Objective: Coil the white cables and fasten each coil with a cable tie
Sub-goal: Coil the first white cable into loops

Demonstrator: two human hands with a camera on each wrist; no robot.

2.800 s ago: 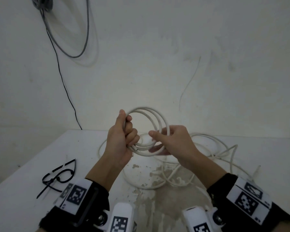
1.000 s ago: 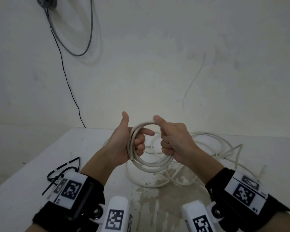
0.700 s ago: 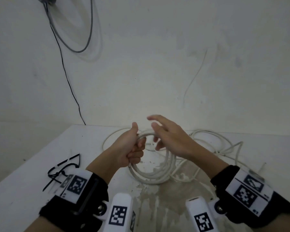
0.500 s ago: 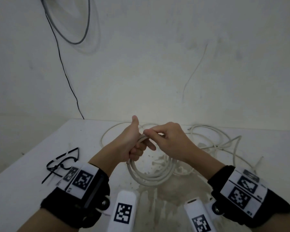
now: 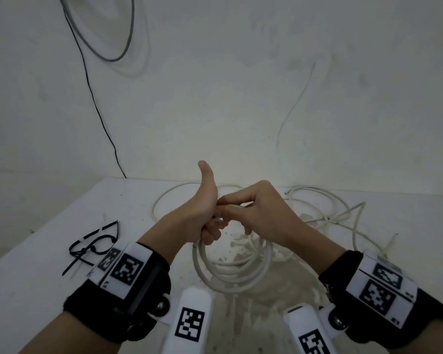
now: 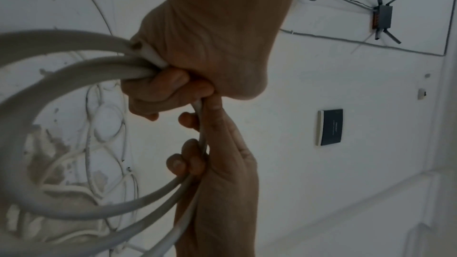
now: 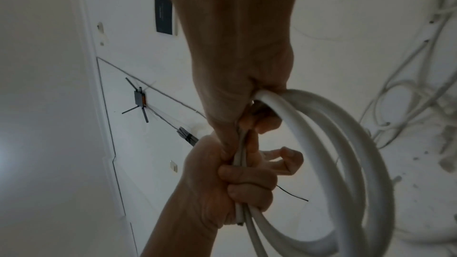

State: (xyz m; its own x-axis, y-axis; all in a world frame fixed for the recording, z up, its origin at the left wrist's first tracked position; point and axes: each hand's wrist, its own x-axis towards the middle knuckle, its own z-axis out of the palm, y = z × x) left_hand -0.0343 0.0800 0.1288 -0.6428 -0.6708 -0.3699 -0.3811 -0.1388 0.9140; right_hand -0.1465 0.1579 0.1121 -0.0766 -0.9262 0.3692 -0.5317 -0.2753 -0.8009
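Observation:
A white cable coil (image 5: 230, 274) of several loops hangs below both hands over the table. My left hand (image 5: 207, 226) grips its top in a fist, thumb pointing up. The left wrist view shows the left hand (image 6: 168, 85) curled round the bundled coil (image 6: 49, 69). My right hand (image 5: 256, 213) meets the left hand and holds the same strands just beside it. In the right wrist view, my right hand (image 7: 249, 101) closes on the coil (image 7: 346, 153). More white cable (image 5: 343, 213) lies loose on the table to the right. Black cable ties (image 5: 92, 246) lie at the left.
The white table (image 5: 36, 290) has a worn, stained patch under the coil and ends at a white wall. A thin black wire (image 5: 97, 111) runs down the wall at the left. A router (image 6: 382, 17) and a dark panel (image 6: 331, 127) are fixed to another wall.
The right hand let go of the coil, then took hold of it again beside the left fist. Both hands sank a little and the coil now hangs beneath them. The left thumb rose.

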